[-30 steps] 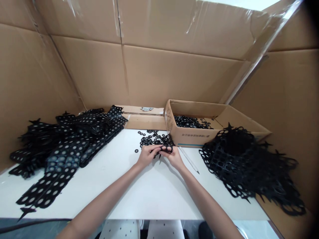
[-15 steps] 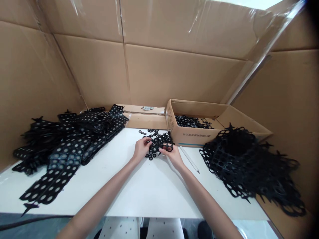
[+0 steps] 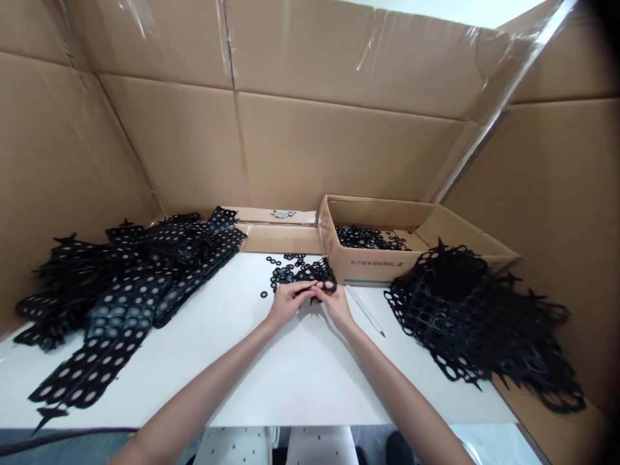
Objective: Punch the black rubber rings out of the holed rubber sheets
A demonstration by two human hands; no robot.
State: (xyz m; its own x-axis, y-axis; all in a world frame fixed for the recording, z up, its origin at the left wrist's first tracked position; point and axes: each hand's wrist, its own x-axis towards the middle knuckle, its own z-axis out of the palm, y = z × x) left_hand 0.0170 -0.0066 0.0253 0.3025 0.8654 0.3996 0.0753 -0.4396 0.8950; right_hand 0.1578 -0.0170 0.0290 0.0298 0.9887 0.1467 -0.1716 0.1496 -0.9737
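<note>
Over the white table, my left hand [image 3: 289,302] and my right hand [image 3: 338,305] meet with fingertips almost touching. Between them is a small black perforated sheet [image 3: 331,285], pinched by both hands and mostly hidden behind the fingers. Just beyond the hands lies a loose pile of small black rings [image 3: 285,274], with a lone ring [image 3: 263,294] to the left of it. A white pen [image 3: 365,311] rests on the table to the right of my right hand.
On the left, black sheets with punched rings [image 3: 130,284] are heaped up. An open cardboard box [image 3: 372,266] holding many rings stands at the back right. In front of it, black webbed scrap [image 3: 465,316] hangs past the table edge. Cardboard walls [image 3: 339,142] enclose the table.
My left hand has moved right, from the ring pile to the fingers of my right hand. The held sheet is now tilted and more hidden. The whole view has shifted slightly.
</note>
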